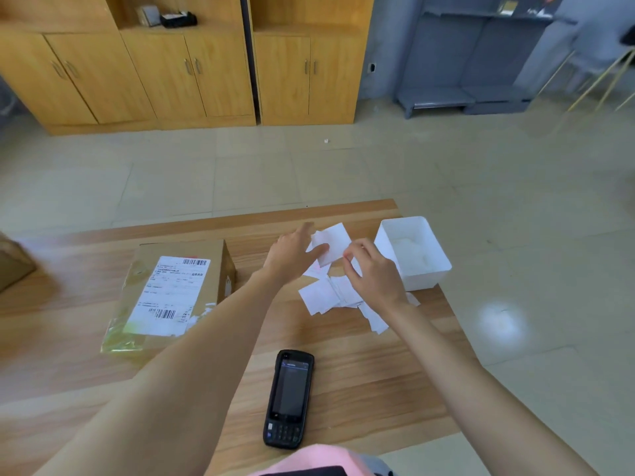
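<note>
Both hands are raised over a wooden table [360, 383]. My left hand [292, 254] and my right hand [372, 269] hold a white paper slip [331, 240] between them, each pinching one side of it. Below them lies a loose pile of several white slips [326, 295]. A white open box [414, 252] stands just right of my right hand, with white slips inside. A cardboard parcel [171, 293] with a white shipping label lies to the left. A black handheld scanner [290, 398] lies face up near the table's front edge.
Wooden cabinets [192, 70] line the far wall, with a grey shelf unit [470, 63] to their right. Another cardboard box [13, 266] shows at the left edge. Tiled floor surrounds the table.
</note>
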Motion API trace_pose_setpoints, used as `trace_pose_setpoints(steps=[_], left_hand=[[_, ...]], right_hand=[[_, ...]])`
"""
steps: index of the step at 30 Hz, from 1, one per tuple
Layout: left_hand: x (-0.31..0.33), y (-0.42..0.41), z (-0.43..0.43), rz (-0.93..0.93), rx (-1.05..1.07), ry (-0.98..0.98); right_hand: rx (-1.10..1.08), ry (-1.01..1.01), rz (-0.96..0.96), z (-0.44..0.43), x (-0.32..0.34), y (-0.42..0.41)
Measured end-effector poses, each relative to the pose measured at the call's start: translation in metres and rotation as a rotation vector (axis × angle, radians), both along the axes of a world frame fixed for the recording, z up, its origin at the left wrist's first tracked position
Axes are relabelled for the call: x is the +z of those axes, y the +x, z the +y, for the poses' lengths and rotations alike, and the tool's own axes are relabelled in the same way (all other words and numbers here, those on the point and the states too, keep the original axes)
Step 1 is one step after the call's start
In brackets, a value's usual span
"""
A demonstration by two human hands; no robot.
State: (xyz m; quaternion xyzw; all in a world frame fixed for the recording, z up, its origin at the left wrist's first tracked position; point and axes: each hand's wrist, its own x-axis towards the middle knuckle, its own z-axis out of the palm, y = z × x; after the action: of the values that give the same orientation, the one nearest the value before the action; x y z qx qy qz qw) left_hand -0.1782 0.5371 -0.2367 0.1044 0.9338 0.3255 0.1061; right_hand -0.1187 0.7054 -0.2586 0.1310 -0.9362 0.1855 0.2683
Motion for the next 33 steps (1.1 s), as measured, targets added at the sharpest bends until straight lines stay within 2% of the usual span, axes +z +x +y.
trace_pose_setpoints(steps=[2, 4, 7, 9, 12, 14, 22, 33], left_hand=[[0.006, -0.003, -0.002, -0.167, 0.090, 0.257], [0.010, -0.005, -0.007, -0.232, 0.141, 0.395], [0.014, -0.007, -0.015, -0.201, 0.159, 0.471], [0.018, -0.006, -0.019, -0.230, 0.132, 0.520], [0.021, -0.005, -0.023, -0.253, 0.045, 0.500], [0.023, -0.003, -0.025, -0.257, 0.018, 0.479], [0.021, -0.004, -0.030, -0.284, 0.024, 0.478], [0.033, -0.008, -0.024, -0.208, -0.001, 0.491]], right_hand=[[0.033, -0.061, -0.006, -0.006, 0.003, 0.001], [0.042, -0.144, -0.025, -0.013, 0.005, 0.002], [-0.033, -0.362, -0.099, -0.024, 0.011, 0.001], [-0.103, -0.574, -0.203, -0.028, 0.017, -0.005], [-0.123, -0.871, -0.408, -0.031, 0.030, -0.017], [-0.123, -0.959, -0.484, -0.030, 0.035, -0.024], [-0.109, -0.998, -0.522, -0.026, 0.037, -0.026], [-0.046, -0.893, -0.579, -0.037, 0.043, -0.029]])
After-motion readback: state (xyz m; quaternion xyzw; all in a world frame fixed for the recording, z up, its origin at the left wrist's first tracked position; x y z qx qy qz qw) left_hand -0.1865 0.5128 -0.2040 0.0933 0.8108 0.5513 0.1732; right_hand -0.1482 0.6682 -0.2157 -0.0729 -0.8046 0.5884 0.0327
